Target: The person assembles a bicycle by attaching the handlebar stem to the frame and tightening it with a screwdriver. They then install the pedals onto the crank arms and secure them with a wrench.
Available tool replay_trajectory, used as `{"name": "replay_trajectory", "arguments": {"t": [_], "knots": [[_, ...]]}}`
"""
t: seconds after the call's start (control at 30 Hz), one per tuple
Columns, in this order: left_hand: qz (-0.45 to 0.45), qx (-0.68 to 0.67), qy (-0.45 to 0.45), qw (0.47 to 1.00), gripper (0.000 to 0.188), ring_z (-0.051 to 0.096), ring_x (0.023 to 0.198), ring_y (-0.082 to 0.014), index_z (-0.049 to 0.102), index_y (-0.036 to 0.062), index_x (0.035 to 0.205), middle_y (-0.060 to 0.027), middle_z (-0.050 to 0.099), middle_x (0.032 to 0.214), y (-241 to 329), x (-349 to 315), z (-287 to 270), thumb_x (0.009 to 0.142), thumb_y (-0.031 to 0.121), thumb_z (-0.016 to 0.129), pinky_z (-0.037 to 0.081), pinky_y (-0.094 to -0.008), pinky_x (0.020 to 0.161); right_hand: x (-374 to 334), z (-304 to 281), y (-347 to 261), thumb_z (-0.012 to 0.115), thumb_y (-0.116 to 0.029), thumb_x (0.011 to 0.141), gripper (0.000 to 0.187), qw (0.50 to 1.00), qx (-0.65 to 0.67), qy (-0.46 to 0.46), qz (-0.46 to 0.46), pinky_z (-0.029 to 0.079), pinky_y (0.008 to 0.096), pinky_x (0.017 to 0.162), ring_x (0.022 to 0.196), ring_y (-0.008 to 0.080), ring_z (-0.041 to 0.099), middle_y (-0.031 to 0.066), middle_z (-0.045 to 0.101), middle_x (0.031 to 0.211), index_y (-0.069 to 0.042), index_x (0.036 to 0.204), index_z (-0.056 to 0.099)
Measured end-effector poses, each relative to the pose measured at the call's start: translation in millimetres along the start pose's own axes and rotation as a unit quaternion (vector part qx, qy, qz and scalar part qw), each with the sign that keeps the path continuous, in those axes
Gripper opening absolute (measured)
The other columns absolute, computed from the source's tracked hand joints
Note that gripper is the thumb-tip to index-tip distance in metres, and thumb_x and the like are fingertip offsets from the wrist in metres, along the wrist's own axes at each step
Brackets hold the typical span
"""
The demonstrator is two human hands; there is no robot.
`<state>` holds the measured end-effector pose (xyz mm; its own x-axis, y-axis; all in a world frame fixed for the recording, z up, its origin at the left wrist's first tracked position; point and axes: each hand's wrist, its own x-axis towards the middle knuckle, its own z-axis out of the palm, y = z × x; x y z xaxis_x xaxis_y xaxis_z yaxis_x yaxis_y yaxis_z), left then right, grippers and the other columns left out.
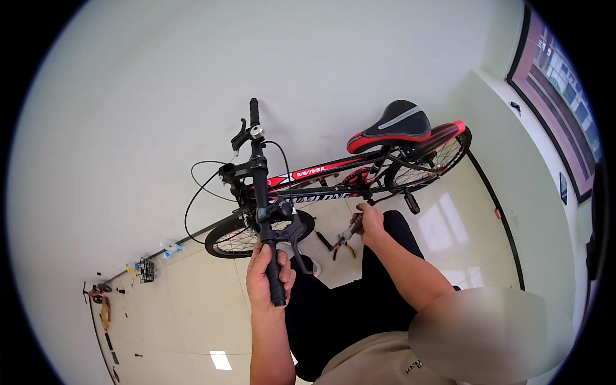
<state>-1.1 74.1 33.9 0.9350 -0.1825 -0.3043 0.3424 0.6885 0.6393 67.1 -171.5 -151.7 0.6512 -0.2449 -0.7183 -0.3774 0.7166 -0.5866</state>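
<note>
A black and red bicycle (314,195) stands in front of me, close to the white wall. My left hand (266,274) is wrapped round the black handlebar grip (274,282) on the near side, just below the brake lever (297,247). Beside the lower frame, near the pedal (411,203), my right hand (371,224) is closed with its fingers bent. A dark, slim shape shows at its fingers, but I cannot tell what it is. Pliers with yellow and black handles (345,249) lie on the floor below that hand. The saddle (394,125) is black with red edges.
Along the wall at the left lie a black wire basket (147,271), clear plastic packaging (171,249) and a small red wheeled thing (97,293). Several small dark parts are scattered on the pale tiles (186,308). A window (558,83) is at the upper right.
</note>
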Motion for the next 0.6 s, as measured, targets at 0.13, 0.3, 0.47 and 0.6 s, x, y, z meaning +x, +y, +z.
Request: {"name": "replay_trajectory", "arguments": {"t": [0.13, 0.3, 0.47, 0.6], "knots": [[0.000, -0.008, 0.004, 1.000, 0.020, 0.049, 0.048, -0.0136, 0.045, 0.0103, 0.119, -0.0103, 0.056, 0.078, 0.8, -2.0, -0.9, 0.103, 0.021, 0.050, 0.041, -0.0255, 0.037, 0.2, -2.1, 7.9, 0.063, -0.016, 0.084, 0.022, 0.996, 0.024, -0.045, 0.076, 0.053, 0.0451, 0.064, 0.067, 0.0206, 0.050, 0.0088, 0.049, 0.080, -0.004, 0.099, 0.051], [-0.001, -0.010, 0.002, 1.000, 0.019, 0.048, 0.049, -0.0132, 0.046, 0.0097, 0.117, -0.0102, 0.056, 0.078, -2.0, 0.8, 0.2, 0.103, 0.021, 0.050, 0.041, -0.0255, 0.037, 49.1, -25.0, 24.3, 0.060, -0.010, 0.089, 0.017, 0.976, 0.102, -0.135, 0.139, 0.054, 0.0438, 0.070, 0.075, 0.0242, 0.056, 0.0119, 0.052, 0.085, -0.003, 0.099, 0.049], [0.000, -0.007, 0.009, 1.000, 0.016, 0.047, 0.050, -0.0130, 0.048, 0.0100, 0.111, -0.0097, 0.055, 0.079, -1.4, -0.8, 0.3, 0.105, 0.025, 0.047, 0.040, -0.0260, 0.037, 33.1, -10.5, 11.7, 0.057, -0.008, 0.095, 0.010, 0.962, 0.180, -0.121, 0.164, 0.053, 0.0362, 0.063, 0.074, 0.0246, 0.058, 0.0138, 0.057, 0.090, -0.002, 0.098, 0.050], [-0.003, -0.014, 0.004, 1.000, 0.020, 0.048, 0.050, -0.0135, 0.048, 0.0086, 0.113, -0.0094, 0.056, 0.078, -2.0, -0.1, -2.2, 0.106, 0.027, 0.046, 0.040, -0.0268, 0.038, 38.1, -18.8, 15.4, 0.054, -0.009, 0.097, 0.009, 0.972, 0.095, -0.130, 0.171, 0.052, 0.0321, 0.056, 0.073, 0.0213, 0.059, 0.0123, 0.058, 0.090, 0.000, 0.098, 0.052]]}}
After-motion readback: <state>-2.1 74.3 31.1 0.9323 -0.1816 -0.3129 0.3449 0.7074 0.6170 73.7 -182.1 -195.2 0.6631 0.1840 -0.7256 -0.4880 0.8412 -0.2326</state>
